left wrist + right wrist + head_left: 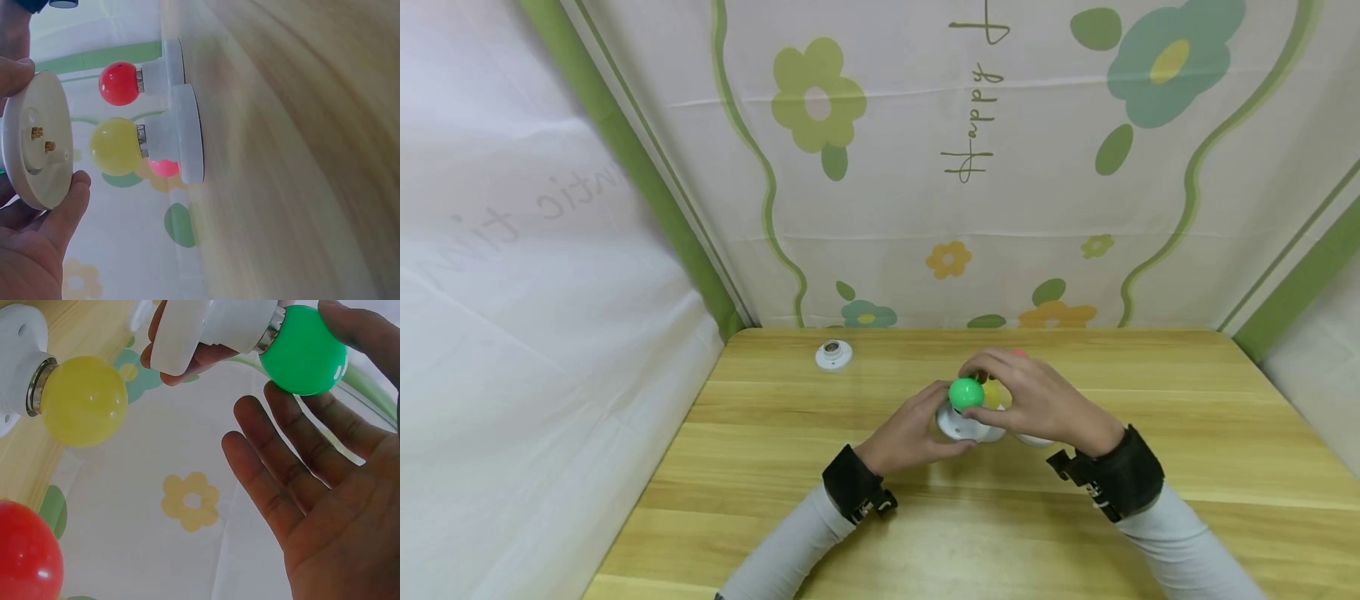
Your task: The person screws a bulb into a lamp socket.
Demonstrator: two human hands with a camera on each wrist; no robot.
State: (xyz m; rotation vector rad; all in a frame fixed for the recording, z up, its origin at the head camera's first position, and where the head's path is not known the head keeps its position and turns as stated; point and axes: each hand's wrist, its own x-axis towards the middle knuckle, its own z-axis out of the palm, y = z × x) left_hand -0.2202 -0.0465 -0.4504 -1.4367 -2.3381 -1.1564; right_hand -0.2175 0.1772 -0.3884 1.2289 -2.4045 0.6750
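Note:
My left hand point(913, 433) grips the rim of a round white lamp holder point(53, 103) and holds it raised above the table. Two brass screws show on its underside in the left wrist view. A green light bulb point(304, 351) sits in the holder's socket, part of its metal cap still visible. With thumb and fingers on either side, my right hand point(1041, 402) pinches the green bulb, the other fingers spread loosely below it in the right wrist view. Close by stands a yellow bulb point(84, 400) in its own white holder on the table.
A red bulb point(119, 83) in a white holder stands beside the yellow one, and a pinkish bulb point(164, 167) shows partly behind it. At the back left of the wooden table point(760, 467) lies a white lamp holder without a bulb point(833, 357). Printed fabric walls enclose the table.

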